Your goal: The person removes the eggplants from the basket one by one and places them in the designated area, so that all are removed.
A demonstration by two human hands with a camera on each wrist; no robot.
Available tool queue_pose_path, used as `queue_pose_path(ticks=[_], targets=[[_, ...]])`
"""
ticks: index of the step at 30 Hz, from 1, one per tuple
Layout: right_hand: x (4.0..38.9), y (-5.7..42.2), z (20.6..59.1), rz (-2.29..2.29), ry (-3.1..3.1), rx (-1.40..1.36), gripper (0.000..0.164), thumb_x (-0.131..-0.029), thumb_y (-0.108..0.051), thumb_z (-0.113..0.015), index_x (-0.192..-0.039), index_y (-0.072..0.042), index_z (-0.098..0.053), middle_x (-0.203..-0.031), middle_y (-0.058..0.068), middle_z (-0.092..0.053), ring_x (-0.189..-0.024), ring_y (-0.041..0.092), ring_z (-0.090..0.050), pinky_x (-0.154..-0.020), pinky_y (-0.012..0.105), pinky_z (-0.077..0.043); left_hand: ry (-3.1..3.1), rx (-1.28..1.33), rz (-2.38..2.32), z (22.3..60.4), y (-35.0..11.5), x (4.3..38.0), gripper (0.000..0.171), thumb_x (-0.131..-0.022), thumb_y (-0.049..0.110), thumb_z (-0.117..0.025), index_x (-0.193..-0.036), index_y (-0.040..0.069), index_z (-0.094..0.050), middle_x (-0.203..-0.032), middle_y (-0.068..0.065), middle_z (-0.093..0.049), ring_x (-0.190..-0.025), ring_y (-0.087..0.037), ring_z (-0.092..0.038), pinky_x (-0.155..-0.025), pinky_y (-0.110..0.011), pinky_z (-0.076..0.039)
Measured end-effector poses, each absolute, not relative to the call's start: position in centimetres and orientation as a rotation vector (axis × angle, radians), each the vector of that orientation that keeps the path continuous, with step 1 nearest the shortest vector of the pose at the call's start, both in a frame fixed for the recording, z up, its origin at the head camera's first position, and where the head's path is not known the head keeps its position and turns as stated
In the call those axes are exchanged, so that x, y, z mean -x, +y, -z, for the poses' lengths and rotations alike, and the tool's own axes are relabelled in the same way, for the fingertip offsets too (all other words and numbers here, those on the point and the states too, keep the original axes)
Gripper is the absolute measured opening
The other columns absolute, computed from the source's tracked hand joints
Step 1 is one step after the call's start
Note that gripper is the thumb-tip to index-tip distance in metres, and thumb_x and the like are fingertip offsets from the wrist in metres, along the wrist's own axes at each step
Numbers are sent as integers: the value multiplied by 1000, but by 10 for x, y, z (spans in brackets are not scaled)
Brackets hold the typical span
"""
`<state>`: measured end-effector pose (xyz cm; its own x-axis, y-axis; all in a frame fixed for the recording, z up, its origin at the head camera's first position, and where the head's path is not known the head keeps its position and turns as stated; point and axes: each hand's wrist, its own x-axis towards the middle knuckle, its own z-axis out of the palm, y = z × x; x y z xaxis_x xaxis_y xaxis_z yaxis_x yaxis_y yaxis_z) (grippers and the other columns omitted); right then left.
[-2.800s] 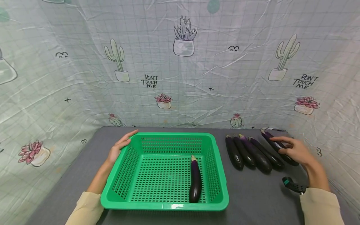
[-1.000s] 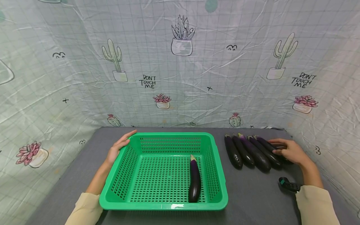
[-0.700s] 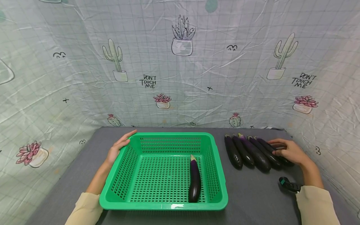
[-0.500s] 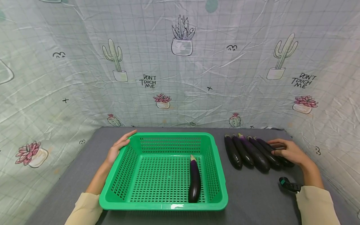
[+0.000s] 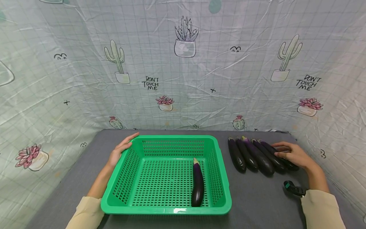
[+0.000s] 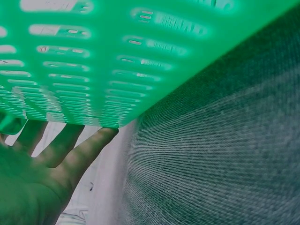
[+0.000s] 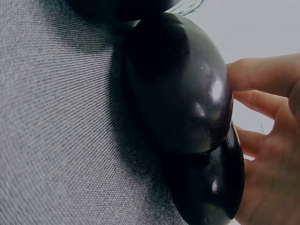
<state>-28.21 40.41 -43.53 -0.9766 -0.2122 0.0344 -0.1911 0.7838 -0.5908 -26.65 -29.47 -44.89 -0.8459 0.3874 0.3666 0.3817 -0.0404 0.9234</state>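
Observation:
Along the left side of the green plastic basket (image 5: 171, 210) lies my left hand (image 5: 118, 151), its fingers extended near the rim. In the left wrist view, the fingers (image 6: 86, 147) reach the basket's slotted outer wall. One dark purple eggplant (image 5: 198, 184) lies lengthwise inside the basket, toward its right. To the right of it, several eggplants (image 5: 258, 157) lie side by side on the table. My right hand (image 5: 294, 156) holds the rightmost eggplant (image 5: 291, 165), with curved fingers over it. The thumb (image 7: 262, 75) touches the adjacent glossy eggplant (image 7: 183, 93) in the right wrist view.
A grey cloth (image 5: 257, 203) covers the table. A patterned curtain (image 5: 183, 79) with cactus drawings hangs behind and at both sides. A small black device (image 5: 294, 188) sticks out by the right sleeve (image 5: 323, 208).
My right hand has moved left with the rightmost eggplant, which now lies against the row. Over the last second, the thumb has slid slightly left. The left hand and basket stay put.

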Motion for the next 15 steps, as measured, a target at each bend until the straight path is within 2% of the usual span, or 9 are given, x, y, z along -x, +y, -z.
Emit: queue_pose_path(ticks=[7,11,15], targets=[[281,403,434,962,2937,322,47,-101,-16,-63,-138,12,-55,-134,41,-57,-117,56,-61,-84,55,-59,2240,-840,-2057,449,-294,266,52,-114,12,-25,-162,-6,-21,-162,10,-31,-138,4,-47,-108,-14,-43],[282,403,432,934,2959,319,46,-102,-15,-63,-138,12,-55,-133,40,-59,-116,54,-63,-78,38,-59,2318,-821,-2019,449,-294,267,52,-114,13,-26,-161,-7,-22,-164,7,-29,-142,10,-36,-109,-10,-35],[284,403,430,957,2956,332,45,-103,-16,-62,-138,13,-55,-133,39,-59,-114,51,-65,-74,25,-55,2340,-816,-2004,449,-295,268,52,-114,14,-26,-161,-8,-22,-163,10,-31,-142,11,-34,-109,-10,-33]])
